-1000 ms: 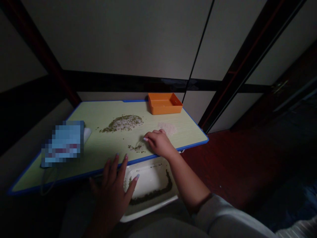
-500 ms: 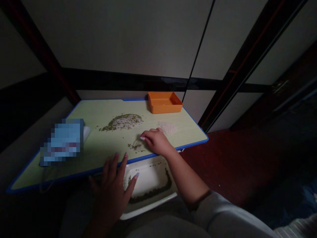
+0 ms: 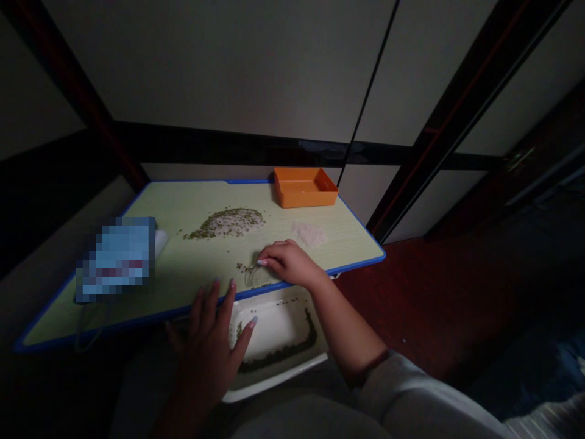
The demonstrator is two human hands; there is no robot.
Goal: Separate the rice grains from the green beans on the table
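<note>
My right hand (image 3: 287, 262) is closed, thumb and fingers pinching a small clear, ridged piece (image 3: 254, 277) that looks like see-through plastic; its exact kind is hard to make out. This piece stands on the tabletop (image 3: 192, 274) near the front edge, among a few loose green beans (image 3: 241, 267). My left hand (image 3: 210, 335) is open, fingers spread, at the left side of a white tub (image 3: 274, 390) below the table edge. Green beans (image 3: 287, 352) line the tub's bottom. Beyond my hands lies a mixed heap of green beans and white grains (image 3: 231, 222).
A small pile of white grains (image 3: 309, 233) lies right of the heap. Behind it stands an orange box (image 3: 307, 199) at the table's back edge. A blurred-out blue object (image 3: 121, 256) rests at the left. Cabinet doors (image 3: 228, 73) rise directly behind the table.
My right hand has drawn the clear piece slightly toward the table's front edge, and the loose beans by it have shifted to that edge. My left hand stays put.
</note>
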